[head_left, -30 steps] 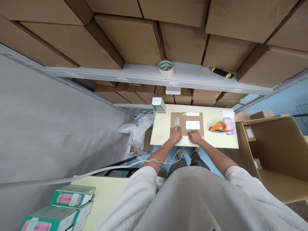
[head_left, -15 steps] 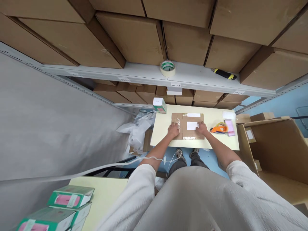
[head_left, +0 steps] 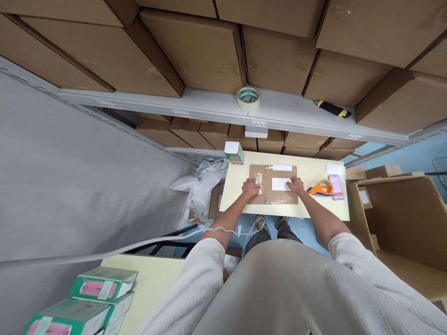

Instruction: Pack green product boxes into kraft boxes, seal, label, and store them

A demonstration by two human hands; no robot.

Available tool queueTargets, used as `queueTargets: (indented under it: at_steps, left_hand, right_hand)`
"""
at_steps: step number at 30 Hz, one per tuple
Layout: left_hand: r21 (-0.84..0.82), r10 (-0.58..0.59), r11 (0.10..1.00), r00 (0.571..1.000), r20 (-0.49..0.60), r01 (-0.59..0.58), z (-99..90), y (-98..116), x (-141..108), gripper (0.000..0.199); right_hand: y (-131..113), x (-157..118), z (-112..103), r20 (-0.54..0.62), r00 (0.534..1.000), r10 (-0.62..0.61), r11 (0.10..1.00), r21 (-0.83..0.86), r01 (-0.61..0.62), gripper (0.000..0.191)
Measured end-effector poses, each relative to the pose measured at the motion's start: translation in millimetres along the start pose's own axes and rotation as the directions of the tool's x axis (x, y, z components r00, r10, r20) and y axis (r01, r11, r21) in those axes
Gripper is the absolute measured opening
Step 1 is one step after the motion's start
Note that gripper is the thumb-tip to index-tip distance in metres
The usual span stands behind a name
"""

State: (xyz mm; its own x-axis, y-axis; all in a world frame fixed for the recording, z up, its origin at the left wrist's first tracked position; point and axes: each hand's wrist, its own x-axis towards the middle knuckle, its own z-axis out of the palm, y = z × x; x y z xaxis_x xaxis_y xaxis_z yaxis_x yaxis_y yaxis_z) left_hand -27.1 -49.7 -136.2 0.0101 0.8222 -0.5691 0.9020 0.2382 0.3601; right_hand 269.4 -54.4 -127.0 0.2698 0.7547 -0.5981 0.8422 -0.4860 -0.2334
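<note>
Newly spread from near edge to opposite sides of cardboard parcel (head_left: pixel 268 187), left of centre between far and near edges of table (head_left: pixel 233 186), with left hand (head_left: pixel 250 187) curled over left side, right hand (head_left: pixel 296 184) over right, overlapping white label (head_left: pixel 280 184), seemingly steadying both flanks, grip or press indiscernible.

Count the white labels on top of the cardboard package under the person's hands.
2: one white label near the far edge of the cardboard package, a larger label nearer its middle, at the right hand. The left hand may hide more.
</note>
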Motion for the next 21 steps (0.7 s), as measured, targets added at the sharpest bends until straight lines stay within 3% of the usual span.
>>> queueTargets:
  at_steps: [3,8,13,16,21]
  left_hand:
    - [-0.054,-0.039,0.998,0.998,-0.039,0.037,-2.9,-1,0,0.057]
    - [-0.204,-0.119,0.975,0.982,-0.146,0.087,-13.7,-2,-10,0.047]
    - [-0.323,-0.064,0.946,0.956,-0.287,-0.034,-34.8,6,-27,0.060]
    - [-0.408,-0.052,0.907,0.935,-0.352,-0.103,-48.5,14,-35,0.071]
    - [-0.429,0.012,0.883,0.925,-0.379,-0.187,-67.4,22,-47,0.062]
  right_hand:
    - [-3,-3,-3,-0.027,1.000,-0.002,0.999,0.047,0.003,0.054]
    - [-9,-12,-12,-0.142,0.985,0.095,0.984,0.162,-0.072,0.055]
    - [-3,-21,-36,-0.291,0.957,0.008,0.940,0.329,0.092,0.066]
    - [3,-28,-51,-0.362,0.932,-0.023,0.910,0.378,0.170,0.056]
    - [3,-53,-65,-0.439,0.897,-0.059,0.866,0.424,0.264,0.044]
